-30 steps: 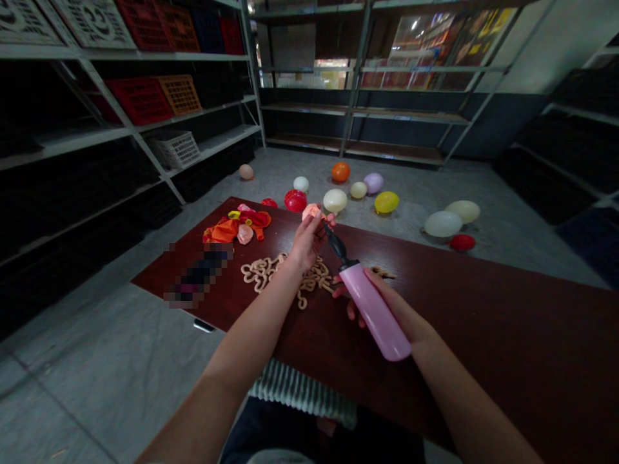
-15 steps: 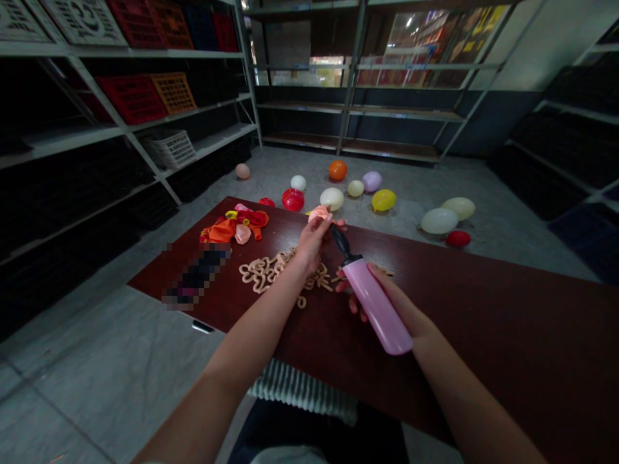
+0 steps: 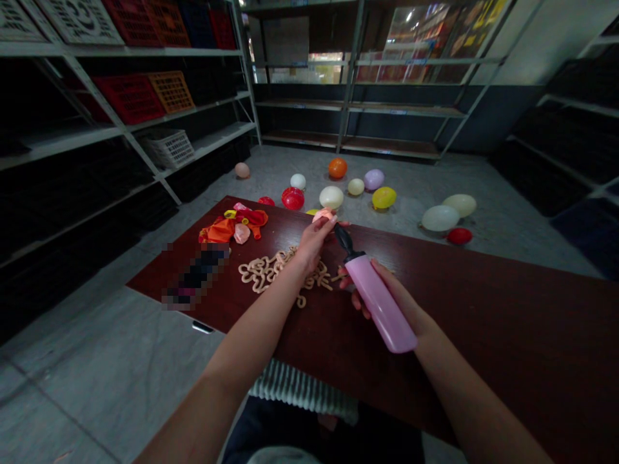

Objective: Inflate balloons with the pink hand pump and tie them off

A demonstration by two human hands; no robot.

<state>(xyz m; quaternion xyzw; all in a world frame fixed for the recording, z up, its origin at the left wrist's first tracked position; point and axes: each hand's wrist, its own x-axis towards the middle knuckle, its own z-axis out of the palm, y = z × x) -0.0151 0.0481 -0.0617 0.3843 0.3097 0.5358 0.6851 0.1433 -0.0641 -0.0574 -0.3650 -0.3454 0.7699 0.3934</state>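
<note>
My left hand is closed in a pinch on a small pale pink balloon, holding its neck at the black nozzle of a pink hand pump. My right hand wraps the pump's barrel from below, tilted with the nozzle pointing up and away. Both hands hover over a dark red-brown table. Under my left wrist lies a heap of beige rubber bands or clips.
A pile of flat orange, red and yellow balloons lies at the table's far left, next to a blurred-out dark object. Several inflated balloons are scattered on the grey floor beyond. Metal shelves with crates line the left and back.
Both hands and the pump have shifted slightly right and away. The grip on the balloon and the pump is unchanged.
</note>
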